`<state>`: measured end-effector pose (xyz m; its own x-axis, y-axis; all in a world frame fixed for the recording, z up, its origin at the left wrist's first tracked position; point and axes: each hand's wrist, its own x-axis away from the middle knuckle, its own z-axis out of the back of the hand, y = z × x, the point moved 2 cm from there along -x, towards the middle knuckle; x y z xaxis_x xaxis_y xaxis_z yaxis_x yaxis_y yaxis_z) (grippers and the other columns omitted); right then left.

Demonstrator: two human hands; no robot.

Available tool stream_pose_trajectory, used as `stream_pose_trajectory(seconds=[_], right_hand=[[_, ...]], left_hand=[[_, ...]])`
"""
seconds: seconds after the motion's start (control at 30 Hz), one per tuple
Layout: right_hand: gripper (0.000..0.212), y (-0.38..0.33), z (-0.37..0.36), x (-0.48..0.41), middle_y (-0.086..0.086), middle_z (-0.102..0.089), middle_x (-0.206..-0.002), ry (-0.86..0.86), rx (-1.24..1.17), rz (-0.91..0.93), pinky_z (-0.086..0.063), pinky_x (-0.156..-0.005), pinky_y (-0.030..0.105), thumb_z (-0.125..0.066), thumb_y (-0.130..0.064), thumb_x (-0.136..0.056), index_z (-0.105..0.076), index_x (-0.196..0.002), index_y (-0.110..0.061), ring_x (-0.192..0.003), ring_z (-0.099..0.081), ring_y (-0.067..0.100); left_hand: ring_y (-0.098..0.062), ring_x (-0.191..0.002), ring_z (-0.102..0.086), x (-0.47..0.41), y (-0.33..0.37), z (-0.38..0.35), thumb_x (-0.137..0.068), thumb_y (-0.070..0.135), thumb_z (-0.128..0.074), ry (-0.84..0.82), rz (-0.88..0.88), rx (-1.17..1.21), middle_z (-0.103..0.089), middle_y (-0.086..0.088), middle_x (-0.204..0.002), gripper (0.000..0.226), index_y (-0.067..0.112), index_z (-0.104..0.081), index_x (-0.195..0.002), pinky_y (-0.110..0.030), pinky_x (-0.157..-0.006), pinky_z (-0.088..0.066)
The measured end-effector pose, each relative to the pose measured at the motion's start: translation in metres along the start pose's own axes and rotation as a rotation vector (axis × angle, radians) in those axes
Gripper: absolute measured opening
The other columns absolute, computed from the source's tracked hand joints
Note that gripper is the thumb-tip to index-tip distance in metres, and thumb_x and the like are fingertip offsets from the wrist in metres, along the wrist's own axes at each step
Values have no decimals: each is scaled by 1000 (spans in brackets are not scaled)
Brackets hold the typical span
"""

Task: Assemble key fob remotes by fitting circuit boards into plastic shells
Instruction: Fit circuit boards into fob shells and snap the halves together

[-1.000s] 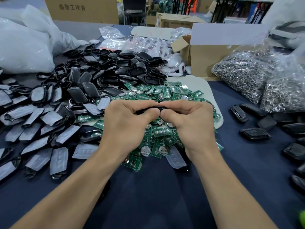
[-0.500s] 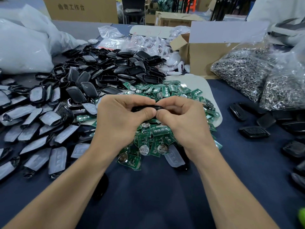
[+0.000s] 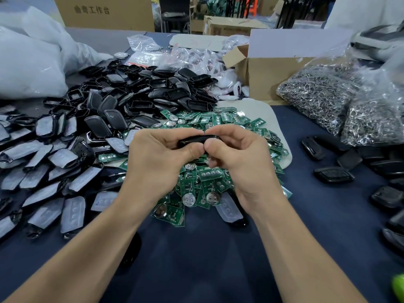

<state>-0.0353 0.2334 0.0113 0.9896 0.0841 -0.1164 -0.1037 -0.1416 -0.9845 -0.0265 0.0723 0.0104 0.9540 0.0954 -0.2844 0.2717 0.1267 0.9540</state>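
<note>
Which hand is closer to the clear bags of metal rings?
Right. The right hand is left of the clear plastic bags of metal rings; the left hand is farther left.

glossy black plastic shell (image 3: 197,139), matt navy cloth table (image 3: 196,259), shiny metal rings (image 3: 317,97)

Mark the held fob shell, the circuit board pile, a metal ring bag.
fob shell (image 3: 197,139), head view, its exposed black top edge.
circuit board pile (image 3: 211,174), head view, a green board mid-pile.
metal ring bag (image 3: 317,99), head view, middle of the left bag.
</note>
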Motion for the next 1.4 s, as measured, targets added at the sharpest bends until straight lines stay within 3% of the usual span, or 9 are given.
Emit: stream_pose_trajectory(seconds=[0.1,0.17,0.33,0.6,0.77,0.93,1.1,1.27,1.4], right_hand=[[12,-2,0,0,10,-67,-64,-43,132,16,-44,-47,27,-70,-22,-83,-79,-90,-24,-52,-55,19],[18,-1,-3,2,21,-69,-69,-79,131,5,-40,-42,27,-65,-24,-86,-81,-94,-22,-50,-58,23],[22,1,-5,4,24,-71,-72,-50,63,50,-46,-42,30,-61,-2,-95,-81,-91,-8,-50,-61,26],[22,4,-9,5,16,-75,-72,-1,42,56,-57,-53,39,-61,-3,-92,-81,-85,-6,-61,-71,43],[20,2,-12,2,12,-77,-80,-43,-80,17,-60,-63,29,-61,1,-98,-80,-98,-7,-68,-74,24],[28,3,-1,0,12,-77,-78,-2,-141,-5,-59,-64,26,-73,14,-83,-80,-93,-11,-61,-68,19],[25,2,1,-1,10,-78,-76,91,-57,87,-54,-58,25,-80,7,-75,-82,-91,-12,-59,-65,18],[25,1,3,-1,5,-78,-74,98,7,100,-51,-55,20,-78,-3,-70,-83,-91,-16,-57,-66,12],[25,-1,2,0,3,-77,-70,64,35,102,-48,-53,19,-75,-4,-68,-83,-85,-21,-54,-63,11]], left_hand=[[-27,-81,-78,0,2,1,-81,10,-86,-35,6,31,-82,-1,-89,26,27,-83,-101,-36,-75,-64],[-36,-83,-75,-1,4,0,-85,8,-81,-70,4,22,-82,-2,-89,25,28,-83,-101,-39,-74,-65],[-19,-82,-77,1,5,-4,-89,0,-75,-55,37,41,-81,1,-86,31,30,-84,-91,-26,-68,-62],[-16,-74,-75,4,6,-7,-87,-3,-74,10,47,51,-80,-1,-79,32,27,-85,-83,-25,-66,-59],[-15,-80,-77,1,10,-8,-92,0,-71,26,7,76,-81,1,-84,32,29,-85,-88,-22,-70,-60],[-17,-78,-78,3,2,-16,-95,8,-72,119,84,108,-81,0,-86,24,29,-82,-87,-28,-68,-63],[-19,-79,-76,2,-1,-8,-90,43,-69,101,26,-207,-79,12,-80,13,50,-80,-89,-47,-74,-65],[-6,-91,-76,1,-1,-7,-81,41,-75,79,47,-147,-80,19,-92,20,43,-81,-99,-35,-85,-61],[-5,-86,-77,0,0,-8,-79,29,-83,106,-16,-100,-80,18,-88,17,42,-81,-89,-20,-78,-58]])
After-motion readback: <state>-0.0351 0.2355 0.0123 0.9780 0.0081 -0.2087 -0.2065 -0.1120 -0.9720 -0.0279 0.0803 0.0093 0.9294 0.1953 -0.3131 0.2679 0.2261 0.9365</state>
